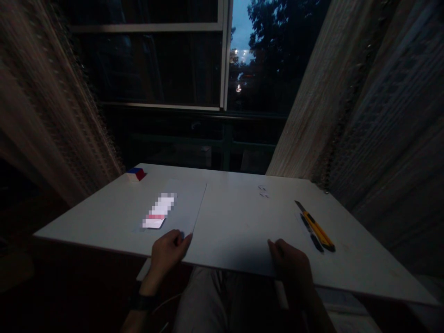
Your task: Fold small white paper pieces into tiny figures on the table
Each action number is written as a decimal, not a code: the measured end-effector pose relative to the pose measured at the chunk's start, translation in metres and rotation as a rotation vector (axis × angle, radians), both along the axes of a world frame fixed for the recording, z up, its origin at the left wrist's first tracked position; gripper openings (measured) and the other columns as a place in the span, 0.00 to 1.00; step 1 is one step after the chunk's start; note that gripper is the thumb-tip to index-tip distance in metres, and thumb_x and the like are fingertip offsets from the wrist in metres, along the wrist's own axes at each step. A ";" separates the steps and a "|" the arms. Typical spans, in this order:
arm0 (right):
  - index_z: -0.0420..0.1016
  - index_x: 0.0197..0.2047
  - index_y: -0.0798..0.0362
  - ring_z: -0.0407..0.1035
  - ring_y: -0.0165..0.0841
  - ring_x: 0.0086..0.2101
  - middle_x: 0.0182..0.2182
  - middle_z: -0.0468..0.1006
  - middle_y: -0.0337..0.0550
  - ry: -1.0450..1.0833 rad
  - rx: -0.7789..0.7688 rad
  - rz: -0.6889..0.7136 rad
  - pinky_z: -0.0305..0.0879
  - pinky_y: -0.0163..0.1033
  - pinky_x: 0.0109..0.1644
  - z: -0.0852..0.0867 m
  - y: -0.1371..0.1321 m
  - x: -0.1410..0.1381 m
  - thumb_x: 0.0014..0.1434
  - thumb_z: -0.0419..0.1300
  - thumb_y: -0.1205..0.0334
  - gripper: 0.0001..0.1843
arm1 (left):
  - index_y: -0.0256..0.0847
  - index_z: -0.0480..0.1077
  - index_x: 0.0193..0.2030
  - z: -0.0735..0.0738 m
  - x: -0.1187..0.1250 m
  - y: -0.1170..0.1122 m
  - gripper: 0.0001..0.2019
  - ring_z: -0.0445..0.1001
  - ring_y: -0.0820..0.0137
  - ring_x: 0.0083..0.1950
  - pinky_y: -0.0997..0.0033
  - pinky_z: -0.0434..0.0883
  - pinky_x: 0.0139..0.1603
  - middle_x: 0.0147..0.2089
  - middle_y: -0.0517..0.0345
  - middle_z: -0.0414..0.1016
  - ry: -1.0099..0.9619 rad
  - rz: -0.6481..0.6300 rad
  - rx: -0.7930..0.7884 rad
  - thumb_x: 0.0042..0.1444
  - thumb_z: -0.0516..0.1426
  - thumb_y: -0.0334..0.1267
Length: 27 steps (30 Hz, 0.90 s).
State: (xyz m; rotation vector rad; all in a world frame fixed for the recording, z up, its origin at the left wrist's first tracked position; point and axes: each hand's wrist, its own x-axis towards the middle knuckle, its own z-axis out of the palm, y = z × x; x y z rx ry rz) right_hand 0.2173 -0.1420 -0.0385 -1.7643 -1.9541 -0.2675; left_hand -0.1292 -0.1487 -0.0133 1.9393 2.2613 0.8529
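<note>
My left hand [169,251] is closed at the near edge of the table, its thumb reaching the lower end of a thin dark line that borders a pale sheet [187,203]. Whether the fingers grip that sheet I cannot tell. A lit phone [160,212], its screen blurred out, lies just beyond this hand. My right hand [290,261] is also closed, over the near edge further right, with the thumb pointing inward; anything in its fingers is hidden. To its right lie a yellow utility knife [318,231] with its blade out and a dark slim tool [311,232] alongside.
The white table [236,217] stands before a dark window [156,69] with curtains on both sides. A blue, red and white block [136,174] sits at the far left corner. Small dark marks or bits [263,191] show right of the middle.
</note>
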 end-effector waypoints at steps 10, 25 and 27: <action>0.64 0.22 0.53 0.64 0.27 0.18 0.16 0.69 0.37 -0.011 0.025 -0.004 0.48 0.31 0.25 -0.002 0.000 0.000 0.60 0.45 0.48 0.22 | 0.41 0.59 0.20 0.000 -0.012 0.005 0.17 0.64 0.74 0.23 0.75 0.58 0.27 0.20 0.64 0.63 -0.104 -0.013 0.144 0.51 0.51 0.52; 0.65 0.22 0.53 0.65 0.27 0.19 0.17 0.70 0.38 -0.006 0.002 -0.004 0.48 0.31 0.25 -0.001 0.000 0.000 0.60 0.46 0.49 0.21 | 0.41 0.63 0.23 -0.002 -0.015 0.003 0.17 0.66 0.72 0.26 0.75 0.57 0.26 0.23 0.61 0.68 0.029 0.098 0.113 0.51 0.50 0.52; 0.65 0.22 0.53 0.65 0.27 0.19 0.17 0.70 0.38 -0.007 0.007 -0.004 0.48 0.31 0.25 0.000 0.000 0.000 0.60 0.46 0.49 0.22 | 0.41 0.63 0.23 -0.002 -0.014 0.003 0.17 0.66 0.72 0.26 0.74 0.56 0.26 0.24 0.60 0.68 0.067 0.085 0.092 0.51 0.50 0.52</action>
